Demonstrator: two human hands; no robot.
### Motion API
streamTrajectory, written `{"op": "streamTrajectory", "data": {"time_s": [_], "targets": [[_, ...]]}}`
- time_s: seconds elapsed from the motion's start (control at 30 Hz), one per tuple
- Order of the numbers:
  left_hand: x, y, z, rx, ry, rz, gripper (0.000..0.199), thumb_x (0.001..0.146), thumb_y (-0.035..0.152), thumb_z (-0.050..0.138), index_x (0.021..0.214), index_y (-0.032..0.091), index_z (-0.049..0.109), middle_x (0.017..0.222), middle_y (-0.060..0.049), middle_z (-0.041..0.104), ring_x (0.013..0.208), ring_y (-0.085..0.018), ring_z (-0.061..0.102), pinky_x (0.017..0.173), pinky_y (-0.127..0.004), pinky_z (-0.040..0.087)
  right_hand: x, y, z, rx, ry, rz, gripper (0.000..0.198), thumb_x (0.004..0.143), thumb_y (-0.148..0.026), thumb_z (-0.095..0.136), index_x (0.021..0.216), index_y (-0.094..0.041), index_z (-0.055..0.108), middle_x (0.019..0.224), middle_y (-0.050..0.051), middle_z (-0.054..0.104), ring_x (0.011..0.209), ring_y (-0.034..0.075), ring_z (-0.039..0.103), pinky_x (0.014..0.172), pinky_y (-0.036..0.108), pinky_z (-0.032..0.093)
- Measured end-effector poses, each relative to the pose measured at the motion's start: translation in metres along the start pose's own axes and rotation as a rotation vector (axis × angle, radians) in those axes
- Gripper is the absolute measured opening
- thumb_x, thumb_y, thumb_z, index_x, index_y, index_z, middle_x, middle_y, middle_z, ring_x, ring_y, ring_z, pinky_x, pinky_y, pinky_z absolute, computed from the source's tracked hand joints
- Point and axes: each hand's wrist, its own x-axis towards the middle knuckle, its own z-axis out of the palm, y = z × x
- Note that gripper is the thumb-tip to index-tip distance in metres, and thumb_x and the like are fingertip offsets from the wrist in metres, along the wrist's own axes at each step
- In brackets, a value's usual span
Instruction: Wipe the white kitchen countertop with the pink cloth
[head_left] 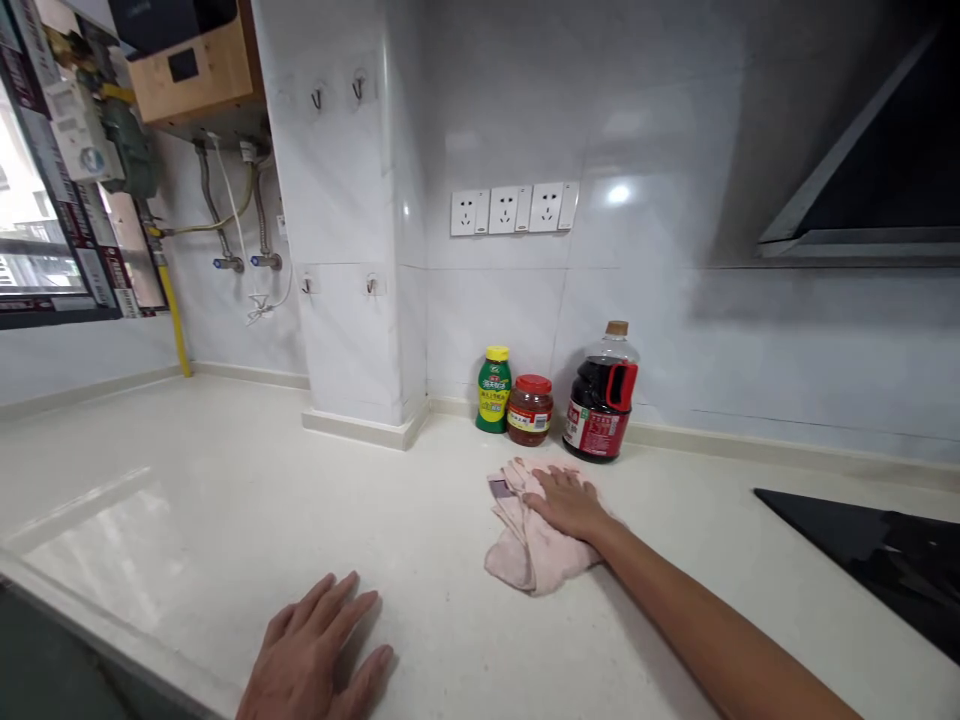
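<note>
A crumpled pale pink cloth (536, 550) lies on the white countertop (405, 520), just in front of the bottles. My right hand (566, 502) rests flat on top of it, fingers stretched toward the wall, pressing the cloth to the counter. Part of the cloth is hidden beneath that hand and wrist. At the lower left, near the counter's front edge, my left hand (319, 645) is spread with its fingers apart and holds nothing.
By the wall stand a green bottle with yellow cap (493, 392), a red-lidded jar (529, 412) and a large dark-liquid bottle (598, 405) with red handle. A black cooktop (885, 560) lies right, under a range hood (877, 170). A wall pillar (345, 340) juts out left.
</note>
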Motion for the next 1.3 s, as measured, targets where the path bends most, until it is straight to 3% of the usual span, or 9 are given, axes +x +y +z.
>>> {"op": "streamTrajectory", "data": {"time_s": [0.27, 0.4, 0.6, 0.77, 0.9, 1.03, 1.13, 1.3], "targets": [[-0.004, -0.004, 0.007, -0.034, 0.098, 0.063, 0.041, 0.091, 0.052, 0.057, 0.126, 0.035, 0.068, 0.136, -0.004, 0.065, 0.130, -0.033, 0.056, 0.100, -0.052, 0.051, 0.032, -0.110, -0.004, 0.062, -0.042, -0.105, 0.073, 0.096, -0.066, 0.044, 0.154, -0.025, 0.029, 0.163, 0.011, 0.018, 0.148, 0.037, 0.013, 0.118, 0.064, 0.011], [-0.004, -0.002, 0.004, -0.048, 0.128, 0.032, 0.042, 0.092, 0.052, 0.055, 0.129, 0.034, 0.066, 0.144, -0.006, 0.059, 0.133, -0.032, 0.053, 0.100, -0.051, 0.051, 0.025, -0.164, -0.008, 0.094, -0.075, -0.224, 0.072, 0.096, -0.064, 0.046, 0.153, -0.024, 0.030, 0.163, 0.011, 0.018, 0.148, 0.037, 0.014, 0.119, 0.064, 0.009], [-0.002, -0.001, 0.005, -0.048, 0.259, -0.092, 0.055, 0.095, 0.048, 0.049, 0.147, 0.030, 0.049, 0.164, -0.011, 0.027, 0.150, -0.036, 0.025, 0.110, -0.056, 0.040, -0.036, -0.247, -0.004, 0.125, -0.195, -0.653, 0.071, 0.096, -0.066, 0.039, 0.155, -0.030, 0.026, 0.166, 0.010, 0.012, 0.151, 0.035, 0.004, 0.118, 0.065, 0.003], [-0.002, 0.001, 0.002, -0.024, 0.267, -0.161, 0.059, 0.095, 0.048, 0.048, 0.150, 0.028, 0.045, 0.163, -0.011, 0.030, 0.152, -0.035, 0.018, 0.116, -0.059, 0.029, -0.106, -0.283, -0.002, 0.144, -0.249, -1.000, 0.066, 0.093, -0.058, 0.050, 0.153, -0.042, 0.028, 0.167, -0.001, 0.010, 0.152, 0.030, 0.001, 0.119, 0.063, 0.002], [-0.001, -0.001, -0.001, 0.014, 0.206, -0.166, 0.058, 0.096, 0.048, 0.044, 0.150, 0.027, 0.045, 0.158, -0.010, 0.041, 0.151, -0.032, 0.026, 0.119, -0.059, 0.024, -0.129, -0.268, -0.010, 0.191, -0.222, -1.066, 0.059, 0.095, -0.050, 0.047, 0.151, -0.042, 0.031, 0.165, -0.003, 0.019, 0.151, 0.025, 0.010, 0.121, 0.058, 0.011], [0.000, 0.002, -0.009, 0.049, 0.073, -0.141, 0.053, 0.097, 0.048, 0.041, 0.146, 0.029, 0.051, 0.153, -0.007, 0.048, 0.146, -0.030, 0.037, 0.117, -0.060, 0.025, -0.113, -0.215, -0.019, 0.226, -0.161, -0.926, 0.052, 0.097, -0.051, 0.044, 0.147, -0.036, 0.041, 0.160, 0.002, 0.033, 0.148, 0.023, 0.022, 0.121, 0.054, 0.014], [0.000, 0.010, -0.018, 0.072, -0.027, -0.144, 0.048, 0.098, 0.048, 0.041, 0.139, 0.032, 0.059, 0.148, -0.005, 0.054, 0.142, -0.029, 0.043, 0.117, -0.059, 0.026, -0.090, -0.151, -0.024, 0.226, -0.126, -0.730, 0.052, 0.098, -0.055, 0.043, 0.145, -0.032, 0.045, 0.159, 0.004, 0.035, 0.148, 0.025, 0.023, 0.121, 0.054, 0.015], [0.000, 0.020, -0.026, 0.096, -0.086, -0.192, 0.047, 0.096, 0.052, 0.043, 0.134, 0.033, 0.063, 0.149, -0.005, 0.053, 0.142, -0.028, 0.043, 0.116, -0.056, 0.028, -0.078, -0.013, -0.034, 0.209, -0.017, -0.313, 0.058, 0.099, -0.059, 0.044, 0.146, -0.024, 0.044, 0.158, 0.009, 0.034, 0.146, 0.032, 0.026, 0.118, 0.062, 0.018]]}}
